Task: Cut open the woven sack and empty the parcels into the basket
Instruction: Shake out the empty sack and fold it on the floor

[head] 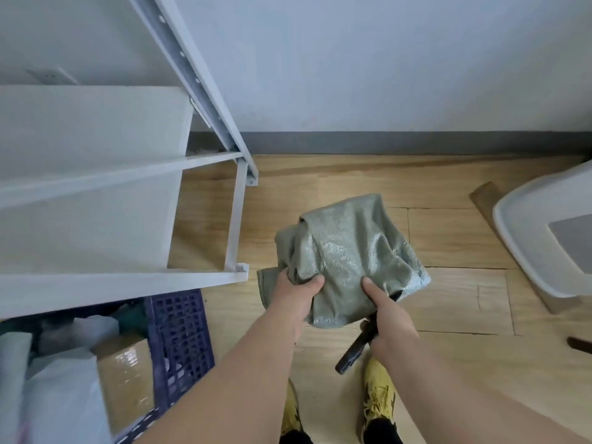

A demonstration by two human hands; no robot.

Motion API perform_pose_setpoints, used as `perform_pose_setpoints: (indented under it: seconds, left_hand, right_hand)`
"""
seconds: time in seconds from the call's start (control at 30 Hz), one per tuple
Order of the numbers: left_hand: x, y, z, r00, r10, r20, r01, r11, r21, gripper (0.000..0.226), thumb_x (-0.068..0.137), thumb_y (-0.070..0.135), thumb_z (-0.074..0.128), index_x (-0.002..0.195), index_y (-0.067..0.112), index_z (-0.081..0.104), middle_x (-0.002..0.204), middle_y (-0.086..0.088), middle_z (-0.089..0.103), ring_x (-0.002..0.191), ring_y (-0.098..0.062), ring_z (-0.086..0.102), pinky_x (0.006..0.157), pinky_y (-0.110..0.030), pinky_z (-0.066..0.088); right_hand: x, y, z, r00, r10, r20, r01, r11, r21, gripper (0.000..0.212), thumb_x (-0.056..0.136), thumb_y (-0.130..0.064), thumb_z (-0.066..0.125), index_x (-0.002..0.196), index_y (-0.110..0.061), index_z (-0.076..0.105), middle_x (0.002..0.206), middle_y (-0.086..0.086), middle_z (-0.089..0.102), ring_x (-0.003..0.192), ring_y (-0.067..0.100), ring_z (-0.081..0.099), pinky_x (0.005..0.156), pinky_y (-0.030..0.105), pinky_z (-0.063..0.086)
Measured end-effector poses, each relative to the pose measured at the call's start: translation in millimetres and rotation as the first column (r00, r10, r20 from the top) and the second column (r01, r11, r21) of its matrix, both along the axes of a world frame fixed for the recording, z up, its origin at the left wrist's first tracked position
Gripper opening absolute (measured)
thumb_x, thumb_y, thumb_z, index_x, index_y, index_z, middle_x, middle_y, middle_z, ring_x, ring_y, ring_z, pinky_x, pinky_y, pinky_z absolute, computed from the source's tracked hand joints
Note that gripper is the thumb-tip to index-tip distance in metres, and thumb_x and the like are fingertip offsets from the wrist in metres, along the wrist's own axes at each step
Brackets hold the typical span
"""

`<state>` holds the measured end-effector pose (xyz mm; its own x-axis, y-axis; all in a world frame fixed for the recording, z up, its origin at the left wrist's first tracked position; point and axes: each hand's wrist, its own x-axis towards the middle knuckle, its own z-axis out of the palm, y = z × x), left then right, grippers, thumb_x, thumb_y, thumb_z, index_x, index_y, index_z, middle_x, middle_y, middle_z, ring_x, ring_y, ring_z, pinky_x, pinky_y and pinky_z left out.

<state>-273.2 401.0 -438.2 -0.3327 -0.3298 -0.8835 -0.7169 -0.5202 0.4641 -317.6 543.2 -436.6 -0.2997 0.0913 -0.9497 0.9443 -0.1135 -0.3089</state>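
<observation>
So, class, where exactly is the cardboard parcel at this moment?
In the head view, the cardboard parcel lies at lower left inside the purple basket, among white plastic bags, below the white shelving.

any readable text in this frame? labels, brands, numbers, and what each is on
No legible text anywhere in the head view.
Cardboard parcel in the basket: taped over, no label showing.
White plastic parcels: a pinkish mark at the lower edge, too blurred to read.
Woven sack, held in the left hand and right hand: plain, no print.
Dark tool in the right hand: no marking visible.
</observation>
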Motion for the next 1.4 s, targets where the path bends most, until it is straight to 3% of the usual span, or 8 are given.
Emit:
perform_pose_setpoints:
  seconds: [0.23, 0.47, 0.57, 0.67, 0.87, 1.0, 1.17, 1.4]
  left_hand:
    - [-39, -53, -124, 0.979, -0.127, -0.161, 0.06, 0.927, -0.371, 0.064, 0.091, 0.022, 0.064, 0.144, 0.035, 0.031, 0.13, 0.012, 0.053, 0.115, -0.011, 0.053, 0.098, -0.033, 0.044]
    - [-5, -109, -225, 0.899, 0.022, 0.438, 0.25, 0.794, -0.553, 0.049, 0.093, 0.016, 0.053, 0.137, 0.014, 0.033, 0.123, -0.013, 0.058, 0.105, -0.036, 0.059, 0.081, -0.041, 0.049]
    - [-9, -100, -236, 0.914, -0.008, 0.406, 0.301, 0.684, -0.665, 0.055, 0.091, 0.016, 0.055, 0.138, 0.016, 0.027, 0.125, -0.009, 0.054, 0.105, -0.034, 0.058, 0.083, -0.045, 0.05]
    - [-4, -87, -241, 0.907, -0.147, 0.394, 0.42, 0.293, -0.859, 0.065, 0.083, 0.016, 0.062, 0.14, 0.016, 0.033, 0.144, -0.006, 0.036, 0.127, -0.028, 0.041, 0.102, -0.043, 0.037]
    - [26, -94, -278, 0.258, -0.593, 0.763, 0.731, -0.397, -0.556, 0.058, 0.094, 0.03, 0.052, 0.148, 0.022, 0.031, 0.158, -0.007, 0.019, 0.147, -0.029, 0.01, 0.119, -0.044, 0.002]
    - [29, -124, -306, -0.155, -0.452, 0.879, 0.93, -0.366, -0.024, 0.069, 0.096, 0.037, 0.041, 0.154, 0.021, 0.006, 0.16, -0.008, 0.002, 0.148, -0.03, -0.008, 0.115, -0.049, -0.016]
    - [26, -134, -326, -0.184, -0.575, 0.797, 0.957, -0.29, 0.012, 0.079, 0.087, 0.046, 0.052, 0.152, 0.026, 0.012, 0.159, -0.003, 0.011, 0.147, -0.028, 0.003, 0.117, -0.049, -0.006]
    - [50, -95, -285, 0.424, -0.539, 0.728, 0.883, 0.066, -0.465, 0.065, 0.093, 0.026, 0.052, 0.15, 0.025, 0.022, 0.16, -0.006, 0.004, 0.146, -0.026, 0.006, 0.12, -0.039, 0.012]
  right_hand:
    - [-51, -52, -137, 0.989, 0.145, -0.008, -0.145, 0.973, -0.178, 0.046, 0.079, -0.032, 0.078, 0.119, -0.016, 0.063, 0.101, -0.005, 0.069, 0.072, 0.01, 0.063, 0.059, 0.026, 0.043]
    - [-2, -85, -225, 0.807, 0.583, 0.097, -0.573, 0.732, 0.369, 0.024, 0.087, -0.013, 0.058, 0.111, -0.018, 0.056, 0.082, 0.0, 0.059, 0.066, 0.02, 0.052, 0.055, 0.024, 0.038]
    - [3, -86, -222, 0.377, 0.898, -0.227, -0.66, 0.432, 0.614, 0.052, 0.09, -0.009, 0.052, 0.132, -0.037, 0.043, 0.129, -0.008, 0.048, 0.101, 0.018, 0.056, 0.061, 0.029, 0.05]
    - [-14, -99, -237, -0.038, 0.975, -0.22, -0.749, 0.118, 0.652, 0.074, 0.089, -0.003, 0.051, 0.147, -0.043, 0.026, 0.154, -0.012, 0.022, 0.133, 0.016, 0.039, 0.083, 0.036, 0.053]
    - [-40, -129, -285, 0.131, 0.986, -0.1, -0.929, 0.157, 0.335, 0.075, 0.091, -0.002, 0.043, 0.152, -0.038, 0.02, 0.143, 0.011, 0.044, 0.11, 0.032, 0.059, 0.086, 0.039, 0.055]
    - [-21, -137, -301, 0.023, 0.996, -0.085, -0.975, 0.041, 0.219, 0.073, 0.094, -0.003, 0.042, 0.153, -0.039, 0.018, 0.146, 0.011, 0.041, 0.107, 0.033, 0.06, 0.088, 0.041, 0.055]
    - [-9, -136, -322, 0.098, 0.994, -0.056, -0.994, 0.1, 0.046, 0.083, 0.092, -0.001, 0.05, 0.151, -0.044, 0.012, 0.137, 0.02, 0.049, 0.101, 0.035, 0.064, 0.089, 0.047, 0.056]
    - [-11, -129, -297, 0.318, 0.93, -0.183, -0.905, 0.355, 0.235, 0.068, 0.085, -0.004, 0.048, 0.145, -0.034, 0.039, 0.134, -0.002, 0.056, 0.089, 0.027, 0.068, 0.079, 0.04, 0.059]
